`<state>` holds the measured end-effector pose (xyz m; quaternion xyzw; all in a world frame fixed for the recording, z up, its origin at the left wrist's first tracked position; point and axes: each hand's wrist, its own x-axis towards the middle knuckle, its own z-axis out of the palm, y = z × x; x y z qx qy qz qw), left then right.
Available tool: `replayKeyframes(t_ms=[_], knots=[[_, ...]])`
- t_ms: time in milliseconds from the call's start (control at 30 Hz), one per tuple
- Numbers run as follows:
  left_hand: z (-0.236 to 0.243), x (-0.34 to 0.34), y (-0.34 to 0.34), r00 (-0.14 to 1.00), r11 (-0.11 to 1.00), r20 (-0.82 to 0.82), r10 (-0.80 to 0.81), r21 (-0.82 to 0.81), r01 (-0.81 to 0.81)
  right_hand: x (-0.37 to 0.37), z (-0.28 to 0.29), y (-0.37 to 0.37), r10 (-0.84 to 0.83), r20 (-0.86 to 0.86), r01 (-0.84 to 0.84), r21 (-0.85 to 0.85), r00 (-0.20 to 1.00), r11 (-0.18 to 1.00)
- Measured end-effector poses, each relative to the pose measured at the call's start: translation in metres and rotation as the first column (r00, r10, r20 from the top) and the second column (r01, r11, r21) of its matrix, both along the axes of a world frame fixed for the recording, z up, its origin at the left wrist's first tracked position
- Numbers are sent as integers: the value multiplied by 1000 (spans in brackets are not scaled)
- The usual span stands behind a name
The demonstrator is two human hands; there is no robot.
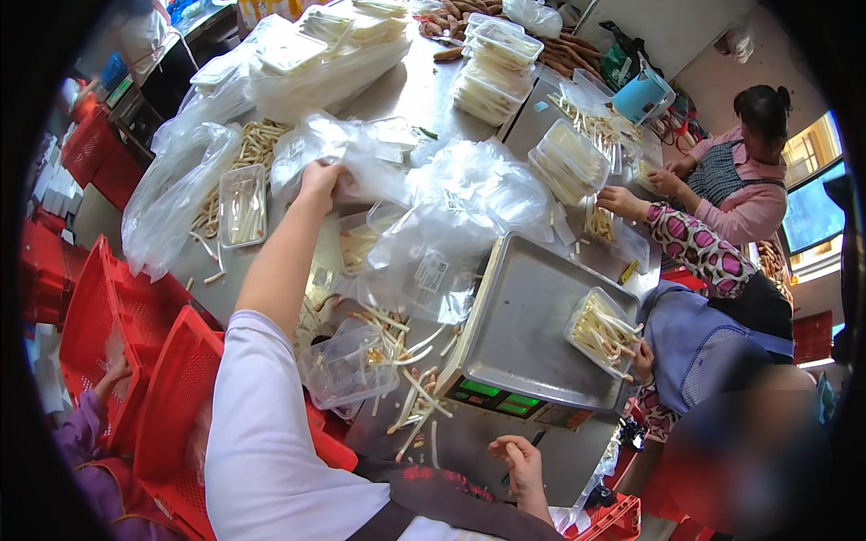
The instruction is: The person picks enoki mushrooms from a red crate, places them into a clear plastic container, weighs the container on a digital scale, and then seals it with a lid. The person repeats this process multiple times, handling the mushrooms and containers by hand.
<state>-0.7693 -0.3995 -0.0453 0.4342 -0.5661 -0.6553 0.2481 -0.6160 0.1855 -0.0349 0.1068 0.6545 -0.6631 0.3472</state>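
Nearest the camera, at the bottom of the frame, we record a white sleeve (271,424) and a dark apron (433,487) on the person at the bench (437,95). We find the left hand (320,183) left of the centre, closed on a clear plastic bag (356,167), which lies crumpled among the goods in the upper middle of the frame. We find the right hand (521,464) at the lower centre, its fingers loosely curled and part open, with nothing visible in its grasp.

We observe a heap of clear bags (478,189) just right of the held one. Left of the left hand stands a tray of pale stalks (243,206); below it, towards the centre, lies a clear plastic tray (347,365) beside loose stalks (419,406). Right of centre we note a scale (541,316) with a steel pan; above its right part is a filled tray (597,329), touched at its edge by a co-worker's hand (642,359) (we cannot tell whether the tray bears on the pan). Red crates (167,406) occupy the lower left of the frame.
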Motion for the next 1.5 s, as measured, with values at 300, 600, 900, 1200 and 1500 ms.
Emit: replayKeyframes(t_ms=[300, 600, 900, 1200, 1500], knots=[[47, 108, 51, 953, 984, -300, 40, 179, 16, 18, -5, 16, -9, -51, 3, -116, 999, 993], [78, 227, 216, 816, 815, -577, -27, 460, 352, 1, 10, 14, 215, -281, -285, -235, 935, 929], [65, 275, 416, 856, 712, -475, -203, 528, 463, 0, 44, 24, -22, -268, -120, -502, 963, 857], [46, 250, 376, 808, 746, -542, -229, 436, 504, 12, 23, 47, -12, -235, -96, -440, 972, 893], [55, 221, 322, 639, 599, -618, -458, 316, 736, 5, 26, 41, -113, -142, 24, -514, 983, 857]])
